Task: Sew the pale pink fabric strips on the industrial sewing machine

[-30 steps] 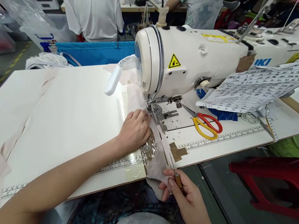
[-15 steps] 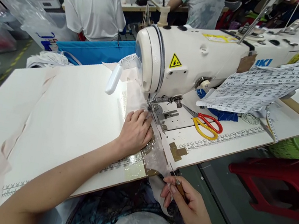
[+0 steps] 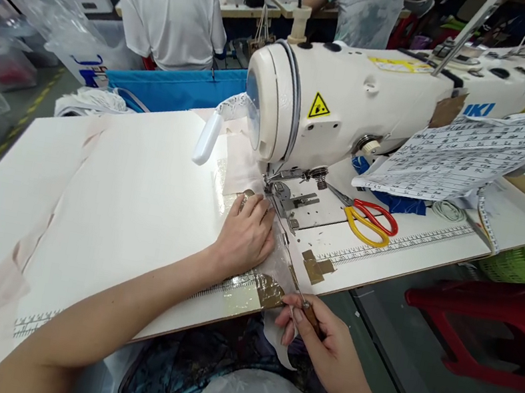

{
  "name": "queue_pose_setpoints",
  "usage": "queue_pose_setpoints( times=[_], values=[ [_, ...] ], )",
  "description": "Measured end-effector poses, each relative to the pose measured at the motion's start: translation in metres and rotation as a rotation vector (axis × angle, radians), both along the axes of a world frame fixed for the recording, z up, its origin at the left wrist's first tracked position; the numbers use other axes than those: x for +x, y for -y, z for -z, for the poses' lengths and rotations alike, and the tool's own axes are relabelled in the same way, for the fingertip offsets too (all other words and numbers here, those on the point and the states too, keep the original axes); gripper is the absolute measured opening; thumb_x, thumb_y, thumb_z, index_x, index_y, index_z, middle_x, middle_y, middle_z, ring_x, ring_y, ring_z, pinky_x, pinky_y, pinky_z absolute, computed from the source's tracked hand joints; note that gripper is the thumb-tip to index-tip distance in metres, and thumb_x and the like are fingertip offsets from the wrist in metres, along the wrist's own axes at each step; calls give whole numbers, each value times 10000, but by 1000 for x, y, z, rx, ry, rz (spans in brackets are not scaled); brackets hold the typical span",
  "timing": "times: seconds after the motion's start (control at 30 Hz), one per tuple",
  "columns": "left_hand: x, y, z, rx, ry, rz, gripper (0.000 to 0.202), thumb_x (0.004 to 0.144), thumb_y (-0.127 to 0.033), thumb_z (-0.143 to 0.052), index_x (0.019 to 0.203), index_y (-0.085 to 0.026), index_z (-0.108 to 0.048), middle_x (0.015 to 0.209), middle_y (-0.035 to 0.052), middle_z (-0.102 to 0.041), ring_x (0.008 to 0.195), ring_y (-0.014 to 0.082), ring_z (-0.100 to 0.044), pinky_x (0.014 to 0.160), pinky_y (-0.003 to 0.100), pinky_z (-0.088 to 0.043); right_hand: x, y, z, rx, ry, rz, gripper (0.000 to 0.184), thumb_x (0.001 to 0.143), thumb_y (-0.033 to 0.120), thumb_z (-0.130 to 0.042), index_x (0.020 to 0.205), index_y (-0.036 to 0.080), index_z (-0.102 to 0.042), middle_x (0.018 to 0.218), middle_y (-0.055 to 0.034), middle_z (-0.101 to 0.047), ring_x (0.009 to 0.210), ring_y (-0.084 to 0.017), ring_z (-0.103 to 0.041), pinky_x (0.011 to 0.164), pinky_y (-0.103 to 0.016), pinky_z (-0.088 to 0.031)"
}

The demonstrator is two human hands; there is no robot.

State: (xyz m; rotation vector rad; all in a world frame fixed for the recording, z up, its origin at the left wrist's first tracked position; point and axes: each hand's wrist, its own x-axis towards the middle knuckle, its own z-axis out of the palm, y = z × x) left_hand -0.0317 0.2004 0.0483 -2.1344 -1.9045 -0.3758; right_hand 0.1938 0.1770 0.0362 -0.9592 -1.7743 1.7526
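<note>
My left hand [image 3: 247, 231] lies flat, fingers pointing away from me, on a thin pale pink fabric [image 3: 276, 263] just in front of the needle area of a white sewing machine [image 3: 340, 102]. Its fingertips are close to the presser foot [image 3: 272, 185]. At the table's front edge, my right hand [image 3: 314, 334] is closed around the wooden handle of an awl [image 3: 310, 317]. The awl's thin metal shaft points toward the machine along the fabric strip. The fabric's loose end [image 3: 275, 341] hangs over the edge by my right fingers. More fabric lies behind the foot.
Scissors with red and yellow handles [image 3: 370, 222] lie right of the needle plate. A printed paper sheet [image 3: 462, 157] leans against the machine. Another pale fabric strip [image 3: 23, 256] lies along the table's left. A red stool [image 3: 488, 324] stands at right. Two people sit beyond.
The fabric has advanced under the presser foot, with more showing behind it. My right hand and the awl have moved slightly toward the machine and left. The whole view has shifted slightly.
</note>
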Motion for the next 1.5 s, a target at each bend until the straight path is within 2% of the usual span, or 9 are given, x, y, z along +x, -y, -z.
queue_pose_setpoints(
  times=[0.33,0.5,0.7,0.9,1.03,1.17,1.3,1.37,1.5],
  values=[
    [-2,-3,0,-4,25,10,386,947,-269,-455,1247,-74,-600,1287,182,-589,1273,342,-473,1069,514,-389,-3,-2,-8,64,35,-24,285,1010,409,-460,1055,184,-629,794,-30,-711,604,-135,-673,649,-264,-544],
    [-6,-6,0,1,30,-4,366,955,-253,-449,1234,-76,-607,1261,178,-588,1233,331,-493,1035,490,-431,4,-1,-19,221,23,-68,211,1021,305,-441,1098,214,-616,823,-18,-741,656,-132,-695,629,-226,-552],
    [-14,-16,2,-29,71,12,266,970,-119,-422,1131,-80,-629,1130,158,-616,985,258,-568,789,375,-543,8,-6,-52,682,-36,-95,280,999,197,-460,1219,292,-605,928,-10,-775,567,-110,-662,485,-194,-489],
    [-20,-33,-4,-134,-36,-54,262,906,21,-459,1014,-95,-666,974,149,-669,830,240,-596,548,298,-495,-5,-8,-80,774,-144,-224,268,1014,207,-408,1223,276,-560,1011,-28,-764,750,-119,-707,625,-181,-533],
    [-31,-37,-2,-38,129,-72,161,938,-89,-524,959,-142,-675,980,103,-701,842,217,-634,590,303,-527,-7,-13,-73,743,-47,-271,272,1030,238,-372,1216,214,-569,831,-16,-743,644,-130,-672,629,-223,-506],
    [-47,-40,5,58,418,-26,143,935,-229,-568,835,-184,-660,946,58,-710,886,201,-654,703,313,-552,-10,-30,-51,550,216,-114,291,1038,314,-362,1183,170,-570,653,26,-651,525,-143,-604,524,-244,-438],
    [-54,-43,6,56,632,37,213,907,-351,-594,765,-199,-646,899,54,-711,847,201,-663,744,336,-556,-25,-49,-30,629,355,35,332,1026,308,-320,1205,118,-524,653,-4,-642,526,-182,-593,487,-270,-409],
    [-54,-43,4,54,696,50,241,901,-379,-593,742,-204,-643,883,55,-710,843,201,-666,757,342,-559,-36,-58,-24,735,423,81,336,1020,265,-306,1209,120,-543,722,-42,-695,553,-193,-618,494,-279,-412],
    [-52,-44,1,49,732,65,254,893,-397,-597,727,-209,-638,871,54,-703,827,191,-662,757,339,-558,-56,-74,-19,900,506,111,332,1013,232,-364,1219,158,-614,1067,-104,-762,773,-201,-714,581,-264,-466]
  ],
)
